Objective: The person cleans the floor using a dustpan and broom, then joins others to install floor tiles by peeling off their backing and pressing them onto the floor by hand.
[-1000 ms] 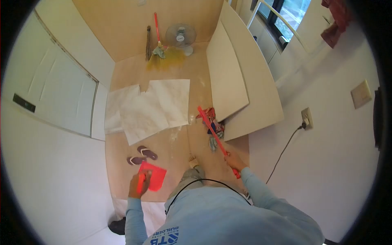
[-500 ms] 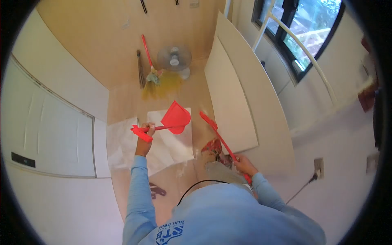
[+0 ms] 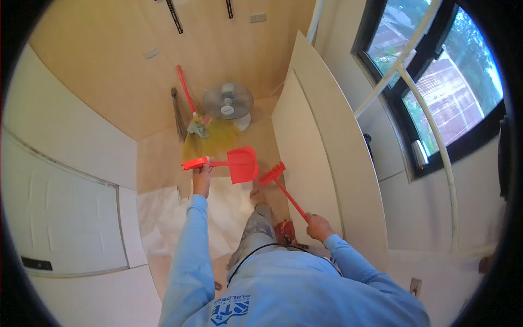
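Note:
My left hand [image 3: 202, 173] is closed around the handle of a red dustpan [image 3: 242, 165], held out in front of me above the floor. The dustpan's wide scoop points to the right. In my right hand [image 3: 319, 226] is the handle of a red hand brush [image 3: 273, 173]. Its bristled head points up and left, close to the scoop but apart from it. Between and below both tools, one of my bare feet [image 3: 256, 198] shows on the floor.
A yellow broom [image 3: 210, 140] with a red handle leans on the far wall beside a fan [image 3: 228, 102]. Large boards [image 3: 348, 158] stand along the right, under a window [image 3: 430, 92]. White sheeting [image 3: 163, 210] covers part of the floor. A white door [image 3: 60, 207] is at left.
My view has shifted upward and a foot has come forward. The dustpan has turned so its scoop points right, and the brush head has swung nearer to it.

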